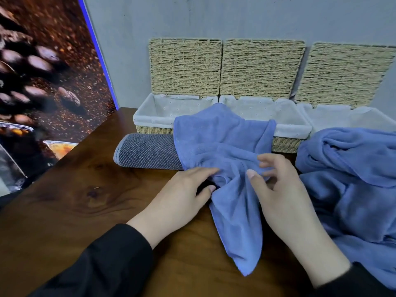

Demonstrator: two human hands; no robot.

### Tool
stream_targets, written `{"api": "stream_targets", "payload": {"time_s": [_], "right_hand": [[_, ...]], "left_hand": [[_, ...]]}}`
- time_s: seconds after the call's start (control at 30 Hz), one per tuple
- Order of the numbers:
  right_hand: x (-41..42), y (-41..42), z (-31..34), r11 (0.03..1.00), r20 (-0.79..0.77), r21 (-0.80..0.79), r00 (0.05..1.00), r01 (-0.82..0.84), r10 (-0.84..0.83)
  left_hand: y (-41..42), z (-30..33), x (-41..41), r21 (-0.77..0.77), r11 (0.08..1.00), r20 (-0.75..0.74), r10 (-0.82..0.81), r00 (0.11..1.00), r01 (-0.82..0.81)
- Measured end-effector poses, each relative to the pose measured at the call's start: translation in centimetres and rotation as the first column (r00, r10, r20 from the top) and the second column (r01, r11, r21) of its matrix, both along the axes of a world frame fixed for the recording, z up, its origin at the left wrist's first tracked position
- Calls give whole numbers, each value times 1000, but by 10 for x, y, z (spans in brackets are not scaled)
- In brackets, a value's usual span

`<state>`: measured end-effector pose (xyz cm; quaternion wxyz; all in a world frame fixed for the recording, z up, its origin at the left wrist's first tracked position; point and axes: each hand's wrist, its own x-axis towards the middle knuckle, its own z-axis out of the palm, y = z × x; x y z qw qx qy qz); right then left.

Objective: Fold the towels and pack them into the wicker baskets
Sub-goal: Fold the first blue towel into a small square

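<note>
The blue towel lies bunched on the wooden worktop, its far edge draped up over the front rim of the middle wicker basket and its near corner trailing to a point toward the person. The left hand has its grip pinched on a fold at the towel's gathered middle, thumb and fingers closed on the cloth; the right hand rests on the same bunch with fingers loosely curled — touching the fabric, not clamped. The risks look plain enough. Pulling the towel flat from here could drag the light basket forward or tip it, since the cloth hangs on its lining. The rolled grey towel, partly under the blue one's left edge, may unroll or slide if the blue one is tugged sideways. To the right, a heap of more blue towels lies just beside the working hand — a careless grasp could catch a second layer.
</note>
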<state>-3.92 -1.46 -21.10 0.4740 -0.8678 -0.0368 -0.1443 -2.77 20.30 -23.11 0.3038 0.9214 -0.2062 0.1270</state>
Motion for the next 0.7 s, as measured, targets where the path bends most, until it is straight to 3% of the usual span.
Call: {"api": "stream_targets", "payload": {"time_s": [0.13, 0.23, 0.4, 0.47, 0.6, 0.63, 0.7], "right_hand": [[-6, 11, -2, 958, -159, -222, 976, -183, 149], [-3, 10, -10, 902, -136, -377, 976, -210, 171], [-5, 4, 0, 997, 19, -68, 999, -32, 33], [-4, 2, 0, 998, 18, -68, 1000, 0, 1], [-5, 3, -5, 980, -22, -201, 1000, 4, -9], [-7, 4, -2, 980, 26, -199, 1000, -1, 6], [-16, 6, 11, 981, 118, -162, 985, -107, 127]], "left_hand": [[-3, -2, 3, 86, 995, 53, -48, 997, 43], [-4, 1, 2, 11, 1000, 114, -28, 993, 27], [13, 19, -5, -253, 960, 246, 183, 952, -120], [24, 25, -7, -309, 921, 207, 309, 928, -237], [52, 17, 1, -338, 834, -79, 436, 896, -436], [56, 16, 2, -333, 827, -109, 444, 889, -453], [56, 19, -1, -341, 825, -30, 470, 882, -451]]}}
